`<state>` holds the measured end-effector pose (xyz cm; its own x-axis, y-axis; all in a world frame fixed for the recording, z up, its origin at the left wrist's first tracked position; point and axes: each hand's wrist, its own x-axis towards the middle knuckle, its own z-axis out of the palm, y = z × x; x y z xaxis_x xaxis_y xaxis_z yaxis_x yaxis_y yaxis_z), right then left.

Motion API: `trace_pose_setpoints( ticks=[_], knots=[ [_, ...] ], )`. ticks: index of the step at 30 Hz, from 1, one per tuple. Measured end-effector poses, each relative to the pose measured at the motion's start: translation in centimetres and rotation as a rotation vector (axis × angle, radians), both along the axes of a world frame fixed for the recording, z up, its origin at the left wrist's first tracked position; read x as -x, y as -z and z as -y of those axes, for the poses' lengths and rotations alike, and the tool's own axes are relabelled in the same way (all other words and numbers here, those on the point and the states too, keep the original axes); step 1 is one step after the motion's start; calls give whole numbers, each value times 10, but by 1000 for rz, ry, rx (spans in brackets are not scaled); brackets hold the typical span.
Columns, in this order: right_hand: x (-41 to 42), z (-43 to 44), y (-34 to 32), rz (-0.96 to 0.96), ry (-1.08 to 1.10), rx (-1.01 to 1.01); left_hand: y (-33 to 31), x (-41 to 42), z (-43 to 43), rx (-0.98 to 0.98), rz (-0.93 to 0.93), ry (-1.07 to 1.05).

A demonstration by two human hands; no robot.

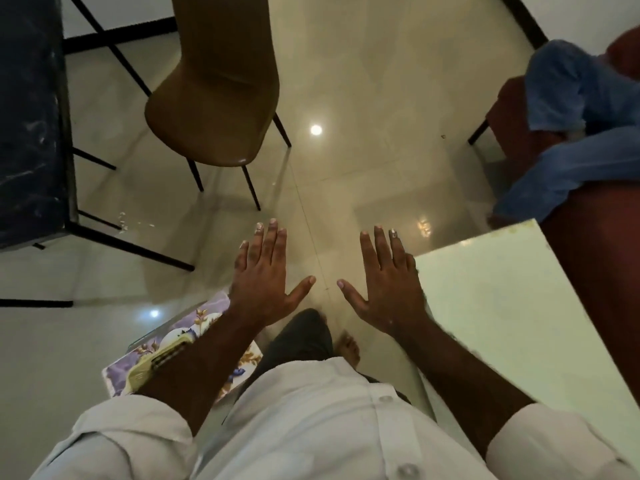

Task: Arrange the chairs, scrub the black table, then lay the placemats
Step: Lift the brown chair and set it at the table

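Observation:
A brown chair on thin black legs stands on the glossy floor ahead, a little to the left. The black table runs along the left edge, its black frame legs splayed beneath it. My left hand and my right hand are held out flat in front of me, fingers straight and spread, palms down, holding nothing. Both hover above the floor, well short of the chair. Under my left forearm lies a purple floral placemat on a low glass surface.
A white tabletop juts in at the right, beside my right hand. Behind it stands dark red upholstered seating with a blue cloth draped over it. Pale tiled floor stretches ahead; my bare foot shows below.

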<state>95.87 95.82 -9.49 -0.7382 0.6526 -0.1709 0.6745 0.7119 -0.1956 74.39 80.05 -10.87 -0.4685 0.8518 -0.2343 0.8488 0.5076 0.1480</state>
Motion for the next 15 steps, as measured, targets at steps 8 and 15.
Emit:
trace_pose_setpoints(
  ticks=[8,15],
  knots=[
    [103,-112,4,-8,-130,-32,10,77,-87,16,29,-122],
    [225,-213,-14,36,-172,-49,-7,192,-172,3,75,-218]
  ],
)
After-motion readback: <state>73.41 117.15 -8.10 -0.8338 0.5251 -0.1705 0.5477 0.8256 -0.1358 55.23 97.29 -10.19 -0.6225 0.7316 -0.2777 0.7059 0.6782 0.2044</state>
